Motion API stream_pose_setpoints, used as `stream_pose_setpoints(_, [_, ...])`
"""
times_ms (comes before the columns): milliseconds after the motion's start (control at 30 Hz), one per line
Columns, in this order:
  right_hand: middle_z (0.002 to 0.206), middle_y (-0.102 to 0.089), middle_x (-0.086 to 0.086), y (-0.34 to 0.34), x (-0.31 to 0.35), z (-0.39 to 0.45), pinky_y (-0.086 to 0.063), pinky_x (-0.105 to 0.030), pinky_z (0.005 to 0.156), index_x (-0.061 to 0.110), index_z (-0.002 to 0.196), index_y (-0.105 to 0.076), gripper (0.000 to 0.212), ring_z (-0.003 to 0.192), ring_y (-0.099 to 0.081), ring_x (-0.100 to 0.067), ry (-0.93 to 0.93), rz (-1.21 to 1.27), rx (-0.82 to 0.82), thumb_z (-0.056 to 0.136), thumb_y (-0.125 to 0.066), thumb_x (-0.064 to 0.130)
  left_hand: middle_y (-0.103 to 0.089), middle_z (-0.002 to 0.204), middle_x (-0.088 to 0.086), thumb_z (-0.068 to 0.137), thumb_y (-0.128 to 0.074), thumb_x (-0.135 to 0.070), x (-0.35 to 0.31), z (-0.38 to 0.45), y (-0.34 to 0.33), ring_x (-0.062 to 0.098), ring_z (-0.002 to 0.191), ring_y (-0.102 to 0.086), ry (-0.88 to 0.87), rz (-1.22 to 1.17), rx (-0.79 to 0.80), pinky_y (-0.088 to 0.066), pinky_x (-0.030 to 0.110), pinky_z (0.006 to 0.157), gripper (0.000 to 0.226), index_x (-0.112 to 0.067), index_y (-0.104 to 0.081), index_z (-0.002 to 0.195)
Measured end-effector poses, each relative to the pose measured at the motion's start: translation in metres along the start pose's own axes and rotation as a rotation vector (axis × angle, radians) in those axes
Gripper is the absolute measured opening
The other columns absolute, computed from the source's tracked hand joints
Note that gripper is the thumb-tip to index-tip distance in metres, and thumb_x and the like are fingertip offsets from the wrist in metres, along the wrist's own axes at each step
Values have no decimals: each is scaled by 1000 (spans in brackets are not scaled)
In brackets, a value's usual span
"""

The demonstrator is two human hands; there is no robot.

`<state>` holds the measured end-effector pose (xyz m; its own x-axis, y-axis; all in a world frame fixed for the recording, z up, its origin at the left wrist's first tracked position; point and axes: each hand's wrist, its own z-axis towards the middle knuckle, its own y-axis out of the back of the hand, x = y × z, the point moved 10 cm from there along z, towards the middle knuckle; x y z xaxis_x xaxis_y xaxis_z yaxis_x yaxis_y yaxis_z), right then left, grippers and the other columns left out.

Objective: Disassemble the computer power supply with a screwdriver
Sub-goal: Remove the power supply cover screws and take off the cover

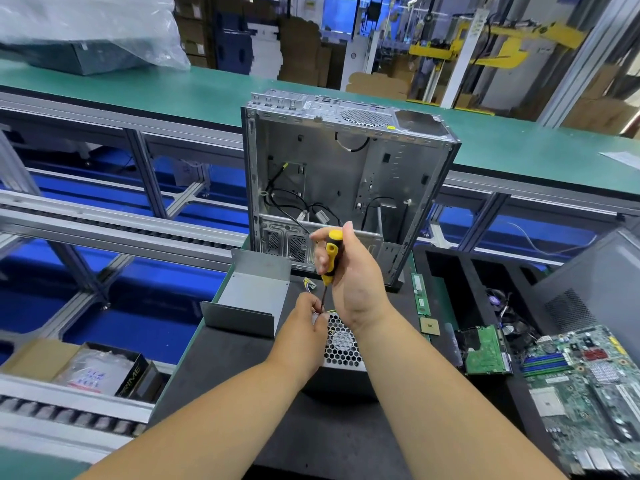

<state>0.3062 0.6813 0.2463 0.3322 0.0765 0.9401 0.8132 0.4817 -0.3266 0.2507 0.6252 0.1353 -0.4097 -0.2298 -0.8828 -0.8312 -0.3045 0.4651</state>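
PSU: grey metal power supply box w/ honeycomb fan grille [341, 348] sat on the dark bench mat [225, 368], directly below both hands, in front of the stripped silver PC case [346, 174]. Its grey folded sheet-metal cover [249, 299] lay just beside it to the left, already off.

Tool: yellow-and-black-handled screwdriver [330, 254] stood near upright, shaft running down toward the PSU's top edge. Tip hidden behind left fingers; couldn't tell if seated in a screw.

R hand: right hand [349, 271] was wrapped round the handle, fingers curled, thumb up along the side.

L hand: left hand [306, 317] pinched in at the lower shaft/tip area, fingertips bunched together. Whether it held a screw, the shaft or a wire: can't tell.

Wires: coloured wire bundle w/ connector [310, 285] lay just behind the shaft, near the fingers.

Risk 1: slip/cam-out. Likely cause = tip not square in the head while pressing down; blade would skid toward the left fingertips, which were right at the tip.

Risk 2: nicked wire insulation, since wires sat close to the blade path.

Risk 3: lost screw. If freed, could drop thru the grille or roll off the mat.

Risk 4: PSU shifting. Neither hand braced the box body, so torque might turn it on the mat.

Nearby: green motherboard [588, 393] and hard drive w/ green board [485, 355] lay to the right, well apart.
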Motion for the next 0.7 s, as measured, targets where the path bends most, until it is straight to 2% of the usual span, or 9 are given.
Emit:
stream_pose_setpoints(67, [66,-52,4,0,0,0,-34,-24,60,18,92,-57,26,61,-41,-11,17,-27,5,94,-48,43,-48,71,-2,102,-43,-25,-2,1,1,14,58,-42,-6,22,-3,-36,30,52,12,-29,-36,93])
stream_pose_setpoints(133, [70,-56,3,2,2,0,-40,-23,61,21,88,-51,18,63,-45,-12,36,-54,0,94,-51,38,-48,72,-2,102,-43,-25,-2,1,1,13,58,-42,-9,35,-5,-34,30,51,11,-28,-36,94])
stream_pose_setpoints(267, [80,-63,0,8,7,0,-48,-26,67,20,83,-58,22,67,-55,-15,38,-48,-12,94,-51,38,-51,74,-1,102,-43,-28,0,2,0,16,61,-46,4,34,2,-39,30,57,9,-28,-37,97])
stream_pose_setpoints(367, [78,-65,0,14,4,2,-49,-32,76,16,82,-69,37,68,-58,-15,-32,-10,-63,102,-47,39,-51,75,0,102,-43,-28,1,2,-1,17,61,-46,2,28,2,-40,31,57,8,-29,-37,97])
stream_pose_setpoints(400, [76,-65,0,15,3,3,-48,-32,75,17,78,-71,45,66,-57,-14,-57,-8,-72,104,-43,40,-50,75,0,102,-43,-28,1,2,-1,16,60,-45,-1,27,1,-39,31,57,9,-29,-37,97])
stream_pose_setpoints(467, [67,-58,0,13,0,4,-43,-27,65,18,70,-71,57,59,-51,-12,-86,23,-62,107,-35,43,-49,73,-1,102,-44,-27,1,2,-1,16,59,-44,0,22,1,-39,31,56,10,-30,-37,95])
stream_pose_setpoints(533, [60,-49,2,9,-3,4,-37,-22,55,15,68,-68,61,54,-42,-10,-92,70,-45,107,-31,44,-48,72,-2,102,-44,-27,1,2,-1,15,58,-43,5,28,1,-37,30,54,11,-30,-37,95])
stream_pose_setpoints(633, [58,-44,3,4,-4,5,-32,-21,51,15,76,-63,55,52,-37,-10,-69,118,-19,103,-33,52,-49,74,-2,102,-43,-27,0,3,-1,14,59,-43,7,44,6,-35,29,52,10,-29,-36,95])
stream_pose_setpoints(700, [61,-45,4,3,-4,5,-31,-23,53,19,81,-55,42,53,-36,-11,-43,117,3,97,-41,55,-50,76,1,101,-43,-27,-1,4,-1,17,60,-44,10,23,8,-40,32,56,10,-28,-36,95])
